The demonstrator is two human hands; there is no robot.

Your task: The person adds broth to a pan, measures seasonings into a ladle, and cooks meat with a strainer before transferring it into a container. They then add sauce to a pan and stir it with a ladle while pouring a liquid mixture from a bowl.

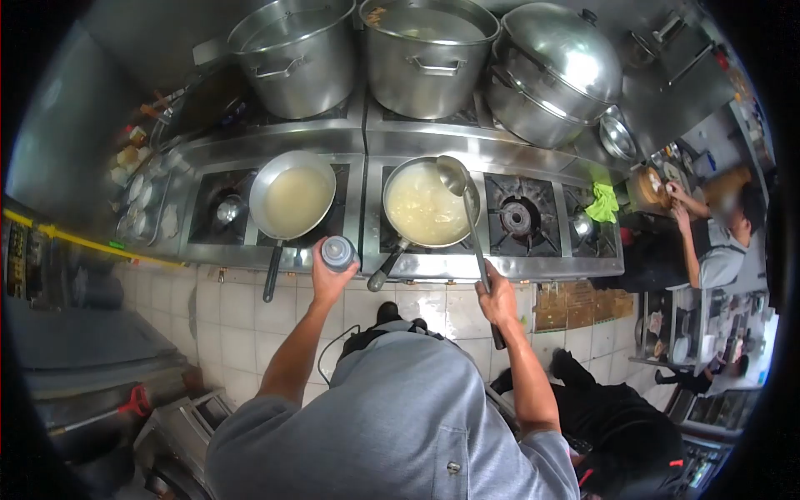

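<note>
My left hand [330, 284] is wrapped round a small round container [337, 252] with a pale top, held between the two pans at the stove's front edge. What is inside it I cannot make out. The long dark handle of a ladle [477, 237] is gripped in my right hand [499, 300]. Its metal bowl is over the far right side of the right pan [403, 237], which contains pale yellow, lumpy liquid [423, 208]. On the left burner sits another pan [331, 218] with smooth, cloudy liquid [293, 200], its handle pointing towards me.
Two large steel pots [304, 83] [427, 92] and a lidded one [546, 100] line the back. An uncovered burner [517, 217] lies right of the pan, with a green cloth [602, 202] beyond. A co-worker [718, 246] works at the right; a person in black [621, 433] is close behind me.
</note>
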